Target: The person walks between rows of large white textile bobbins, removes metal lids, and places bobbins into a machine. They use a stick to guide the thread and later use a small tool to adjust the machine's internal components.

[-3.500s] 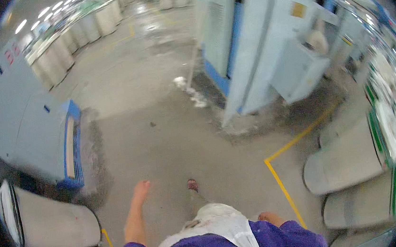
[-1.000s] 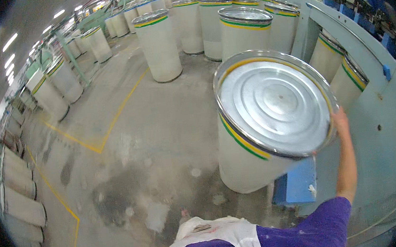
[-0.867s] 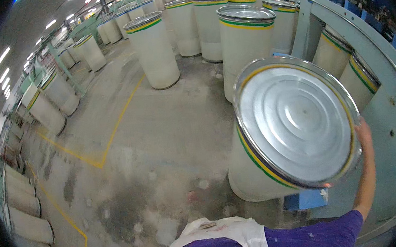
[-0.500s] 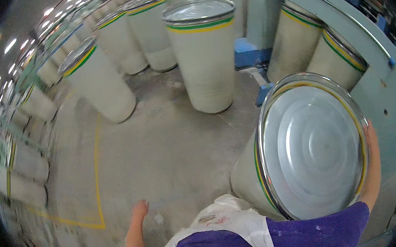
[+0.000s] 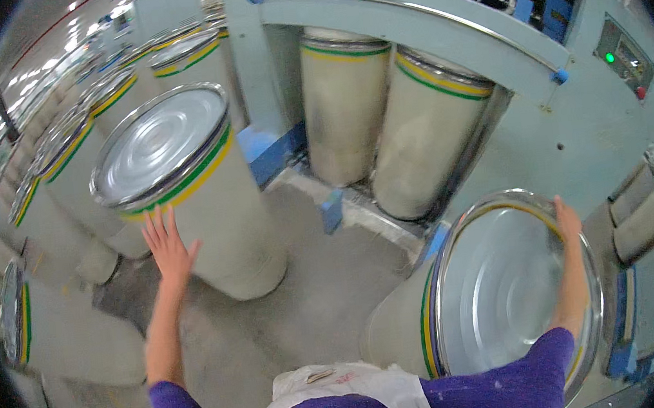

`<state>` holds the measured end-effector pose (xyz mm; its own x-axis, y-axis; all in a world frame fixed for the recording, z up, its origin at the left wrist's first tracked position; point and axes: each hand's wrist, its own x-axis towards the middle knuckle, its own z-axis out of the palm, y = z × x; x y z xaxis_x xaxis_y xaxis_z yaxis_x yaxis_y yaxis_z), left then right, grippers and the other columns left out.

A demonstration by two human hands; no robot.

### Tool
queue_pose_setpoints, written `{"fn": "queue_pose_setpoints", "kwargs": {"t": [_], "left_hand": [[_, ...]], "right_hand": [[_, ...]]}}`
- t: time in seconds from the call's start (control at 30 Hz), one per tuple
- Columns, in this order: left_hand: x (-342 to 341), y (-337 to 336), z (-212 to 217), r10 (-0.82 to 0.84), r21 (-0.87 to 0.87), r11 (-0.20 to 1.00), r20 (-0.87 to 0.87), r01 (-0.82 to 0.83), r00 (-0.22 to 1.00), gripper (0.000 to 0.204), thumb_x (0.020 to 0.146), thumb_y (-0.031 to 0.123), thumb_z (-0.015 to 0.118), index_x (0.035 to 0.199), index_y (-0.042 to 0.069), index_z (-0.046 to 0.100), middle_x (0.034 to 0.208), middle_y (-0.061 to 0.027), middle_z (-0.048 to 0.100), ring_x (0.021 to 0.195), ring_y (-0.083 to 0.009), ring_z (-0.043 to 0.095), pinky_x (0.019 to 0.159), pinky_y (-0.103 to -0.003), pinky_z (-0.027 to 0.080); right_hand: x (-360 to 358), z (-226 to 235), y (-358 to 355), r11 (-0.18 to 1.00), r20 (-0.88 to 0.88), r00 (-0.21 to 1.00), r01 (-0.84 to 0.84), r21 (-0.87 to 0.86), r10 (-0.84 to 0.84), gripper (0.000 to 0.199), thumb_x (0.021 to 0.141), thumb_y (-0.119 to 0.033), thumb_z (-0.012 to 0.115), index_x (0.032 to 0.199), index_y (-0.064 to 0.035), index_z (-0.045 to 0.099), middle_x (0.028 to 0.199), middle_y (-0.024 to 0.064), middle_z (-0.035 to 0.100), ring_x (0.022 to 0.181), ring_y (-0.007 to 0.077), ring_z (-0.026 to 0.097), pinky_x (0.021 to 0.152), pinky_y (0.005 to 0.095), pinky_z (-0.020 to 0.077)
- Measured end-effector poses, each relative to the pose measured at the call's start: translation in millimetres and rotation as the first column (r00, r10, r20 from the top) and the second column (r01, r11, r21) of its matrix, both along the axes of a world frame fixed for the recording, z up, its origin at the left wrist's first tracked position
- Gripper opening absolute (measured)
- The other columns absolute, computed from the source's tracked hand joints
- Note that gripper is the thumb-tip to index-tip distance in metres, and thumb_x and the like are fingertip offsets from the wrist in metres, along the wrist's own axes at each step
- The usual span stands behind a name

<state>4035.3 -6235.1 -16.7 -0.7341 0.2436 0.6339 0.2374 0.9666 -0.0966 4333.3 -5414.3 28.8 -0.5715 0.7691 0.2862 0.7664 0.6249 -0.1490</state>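
Note:
At the right front stands a tall whitish sliver can [image 5: 401,319] with a metal rim, a pale round plate inside and green and yellow bands. My right hand [image 5: 569,224] grips its far-right rim, the forearm lying across the plate. To the left, another sliver can [image 5: 224,237] of the same kind stands on the floor, its top tilted toward the left in view. My left hand [image 5: 164,243] is open with fingers spread, at the wall of this can just below its banded rim. Whether the fingertips press on it is hard to tell.
A pale blue-green machine [image 5: 572,133] with a control panel [image 5: 624,57] spans the back right. Two sliver cans, one of them a banded can [image 5: 426,131], stand under its beam, behind a floor-level ledge [image 5: 359,209]. Several more cans [image 5: 66,197] crowd the left side.
My view has turned to the right, bringing the machine and its panel into sight. My left hand has risen from low over the floor to the left can. My right hand stays on its can's rim.

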Motion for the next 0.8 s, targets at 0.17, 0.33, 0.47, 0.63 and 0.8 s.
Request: {"fn": "queue_pose_setpoints", "kwargs": {"t": [0.17,0.33,0.47,0.63,0.8], "left_hand": [[-198.0,79.4,71.4,0.067,-0.008,0.997,0.496,-0.072,0.866,0.051,0.071,0.04,0.07,0.106,0.006,0.055,0.103,-0.0204,0.06,0.101,-0.0366,0.056,0.082,-0.046,0.046],[-292.7,108.6,51.4,0.108,-0.047,0.994,0.216,-0.1,0.97,0.039,0.08,0.041,0.062,0.086,0.004,0.055,0.081,-0.0175,0.063,0.077,-0.037,0.061,0.066,-0.046,0.047],[-389.4,81.9,21.4,0.14,0.019,0.989,0.134,-0.143,0.981,0.039,0.083,0.042,0.059,0.087,0.004,0.055,0.083,-0.0179,0.062,0.079,-0.0376,0.059,0.065,-0.045,0.046],[-548.0,47.8,1.0,0.255,-0.045,0.967,0.184,-0.251,0.949,0.043,0.084,0.042,0.056,0.107,0.005,0.057,0.093,-0.0195,0.062,0.085,-0.0363,0.059,0.071,-0.045,0.047],[-620.2,189.4,-5.8,0.164,-0.138,0.974,-0.124,-0.181,0.979,0.05,0.076,0.026,0.067,0.118,0.003,0.05,0.13,-0.0142,0.044,0.124,-0.0323,0.038,0.102,-0.047,0.032]], "right_hand": [[-34.6,-11.8,-23.3,0.972,0.07,0.991,0.093,0.217,-0.111,0.059,0.095,-0.048,0.024,0.087,-0.0062,0.065,0.086,0.0188,0.064,0.082,0.0365,0.059,0.075,0.0467,0.0427],[-15.7,-29.0,-1.5,0.822,0.273,0.924,0.071,0.565,-0.267,0.026,0.091,-0.023,0.043,0.097,-0.0032,0.059,0.077,0.013,0.063,0.076,0.0315,0.059,0.065,0.0428,0.0449],[32.1,-44.9,22.2,0.818,0.297,0.906,0.086,0.569,-0.303,0.034,0.085,-0.011,0.048,0.118,-0.0056,0.048,0.087,0.0099,0.061,0.08,0.0292,0.058,0.067,0.0421,0.045],[80.5,-55.9,25.6,0.814,0.335,0.782,0.347,0.465,-0.525,0.034,0.085,-0.017,0.049,0.118,-0.0073,0.05,0.094,0.0121,0.061,0.087,0.0298,0.057,0.074,0.0432,0.0445],[72.7,15.3,23.0,0.846,0.474,0.701,0.451,0.285,-0.533,0.048,0.08,-0.023,0.059,0.125,-0.0109,0.047,0.113,0.01,0.055,0.105,0.0287,0.051,0.09,0.0436,0.0392]]}}
